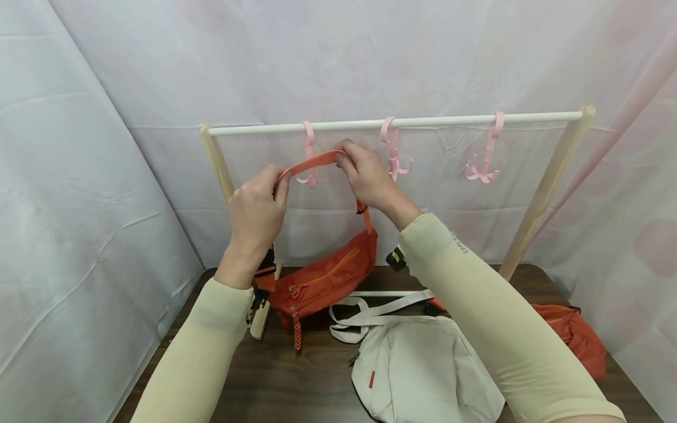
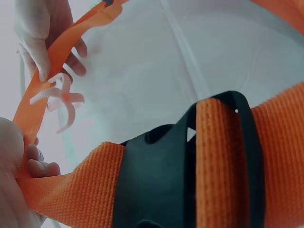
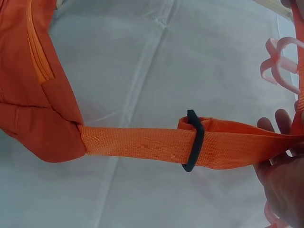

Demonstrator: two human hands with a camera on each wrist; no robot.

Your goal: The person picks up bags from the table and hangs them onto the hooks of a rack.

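An orange-red waist bag (image 1: 328,273) hangs by its orange strap (image 1: 317,160) above the table. My left hand (image 1: 259,205) pinches the strap on the left, thumb against it. On the right, my right hand (image 1: 367,176) grips the same strap, so a short span stretches between both hands. Just behind that span is the left pink hook (image 1: 309,136), partly covered by the strap. A black buckle (image 2: 152,175) on the strap fills much of the left wrist view. In the right wrist view a black slider (image 3: 193,141) sits between the bag and my right hand.
A white rod (image 1: 344,125) on wooden posts carries a middle pink hook (image 1: 392,147) and a right pink hook (image 1: 489,147). On the dark table (image 1: 296,388) lie a cream bag (image 1: 418,364) with straps and another orange-red bag (image 1: 576,338) at right.
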